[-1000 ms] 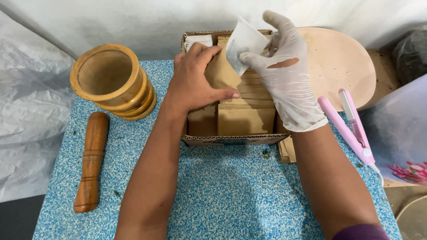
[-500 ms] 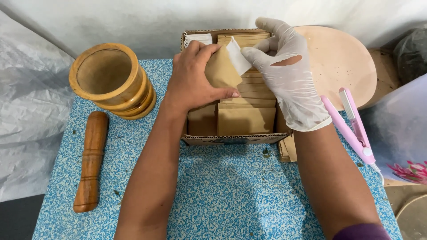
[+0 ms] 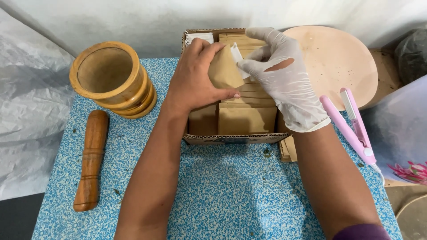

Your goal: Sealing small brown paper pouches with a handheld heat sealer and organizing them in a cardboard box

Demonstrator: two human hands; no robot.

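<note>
White sachet: mostly hidden inside the brown paper pouch, held between left hand and gloved right hand. Cardboard box: interior largely covered by both hands. Flower-printed bag: cut off at right edge.

Single head-worn view, looking steeply down from close above, facing forward over the blue speckled table, both forearms entering from the bottom edge, wall behind
</note>
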